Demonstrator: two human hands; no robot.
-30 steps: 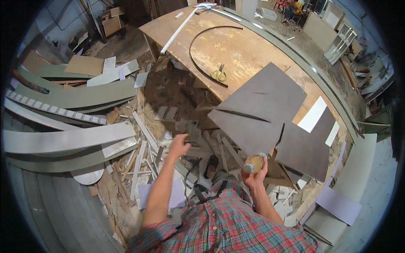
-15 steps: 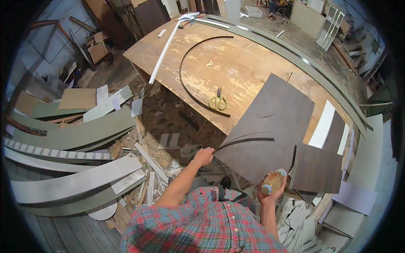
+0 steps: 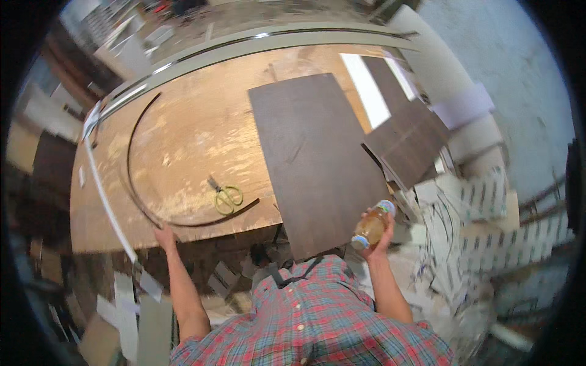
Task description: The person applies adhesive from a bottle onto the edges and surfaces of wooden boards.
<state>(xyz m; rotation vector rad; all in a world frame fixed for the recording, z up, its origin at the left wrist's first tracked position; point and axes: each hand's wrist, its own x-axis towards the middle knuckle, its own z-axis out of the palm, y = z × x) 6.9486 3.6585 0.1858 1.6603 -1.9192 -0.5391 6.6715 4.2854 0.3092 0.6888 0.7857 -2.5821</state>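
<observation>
Gripping a small amber bottle (image 3: 372, 227) tilted at lower right, the right hand (image 3: 379, 238) wraps its fingers around it, while the left hand (image 3: 163, 235), fingers unclear, touches the wooden tabletop's (image 3: 195, 128) near edge beside the curved dark strip (image 3: 137, 201).

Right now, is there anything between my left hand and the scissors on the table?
Yes, one thing. The left hand rests at the near edge of the wooden table, and a thin dark curved strip lies between it and the green-handled scissors. Beyond the strip, only bare tabletop shows.
</observation>
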